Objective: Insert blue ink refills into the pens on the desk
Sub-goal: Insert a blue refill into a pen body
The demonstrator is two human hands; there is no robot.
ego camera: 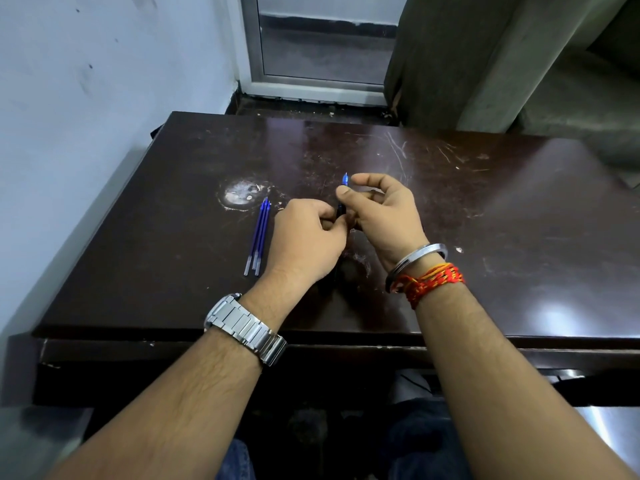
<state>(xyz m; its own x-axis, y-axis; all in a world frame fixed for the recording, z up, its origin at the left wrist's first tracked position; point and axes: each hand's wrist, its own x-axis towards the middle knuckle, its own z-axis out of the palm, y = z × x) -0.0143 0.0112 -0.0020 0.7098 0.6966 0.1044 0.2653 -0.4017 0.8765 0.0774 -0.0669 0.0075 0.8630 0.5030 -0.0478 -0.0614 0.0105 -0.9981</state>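
Over the middle of the dark brown desk [485, 209] my left hand [308, 237] grips a dark pen barrel [340, 211], mostly hidden by my fingers. My right hand [384, 213] pinches a blue ink refill [345, 180] between thumb and forefinger; its pointed tip sticks up above the thumb and its lower part runs into the barrel. Three more blue refills [258, 237] lie side by side on the desk, just left of my left hand. A dark shape on the desk under my left wrist is too hidden to identify.
A pale worn patch [240, 195] marks the desk beyond the loose refills. A white wall runs along the left edge. A window frame [311, 84] and a grey curtain [450, 64] stand behind the desk. My knees sit below the front edge.
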